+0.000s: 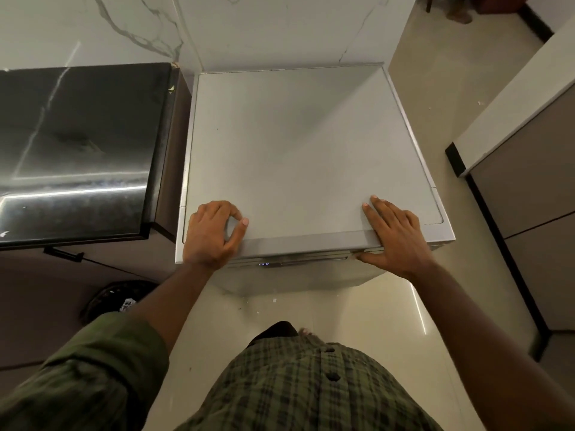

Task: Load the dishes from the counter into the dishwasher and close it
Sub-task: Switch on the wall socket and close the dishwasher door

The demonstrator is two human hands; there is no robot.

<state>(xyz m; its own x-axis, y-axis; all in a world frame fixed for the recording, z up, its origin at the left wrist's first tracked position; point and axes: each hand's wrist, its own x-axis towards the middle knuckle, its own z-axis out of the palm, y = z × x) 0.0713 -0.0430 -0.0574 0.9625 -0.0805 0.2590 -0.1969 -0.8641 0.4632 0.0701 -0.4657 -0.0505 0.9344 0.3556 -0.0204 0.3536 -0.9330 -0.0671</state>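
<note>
A white freestanding dishwasher [298, 144] stands in front of me, seen from above, its flat top bare. A small lit display [264, 263] shows on the upper front edge, and the door looks closed or nearly closed. My left hand [214, 233] rests on the near left part of the top, fingers curled, holding nothing. My right hand [395, 234] lies flat with fingers spread on the near right corner, its thumb at the front edge. No dishes are in view.
A glossy black counter [77, 150] adjoins the dishwasher on the left, with nothing on it. A dark round bin [115, 300] sits on the floor below it. Grey cabinets [529, 181] stand to the right across a strip of shiny cream floor [373, 321].
</note>
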